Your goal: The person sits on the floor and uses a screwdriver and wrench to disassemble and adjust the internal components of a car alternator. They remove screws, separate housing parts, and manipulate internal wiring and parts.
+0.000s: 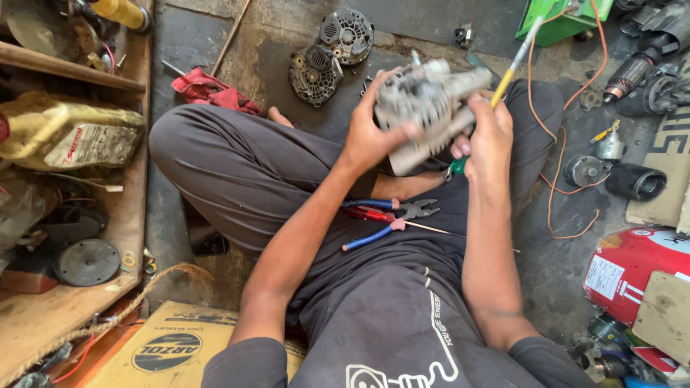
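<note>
I sit cross-legged on the floor. My left hand [374,133] grips a dirty grey alternator housing [424,108] held above my lap. My right hand [490,136] presses against the housing's right side and holds a yellow-handled screwdriver [512,68] whose shaft points up and away; a green-handled tool [456,168] pokes out below that hand. Blue-handled pliers [392,215] and a red-handled screwdriver [374,214] lie on my lap.
Two alternator end covers [330,54] lie on the floor ahead beside a red rag [208,90]. An orange wire [557,136] loops at right near motor parts [632,72] and a red cylinder [632,266]. A wooden shelf [129,208] with bottles stands left; a cardboard box [165,348] is beside my left elbow.
</note>
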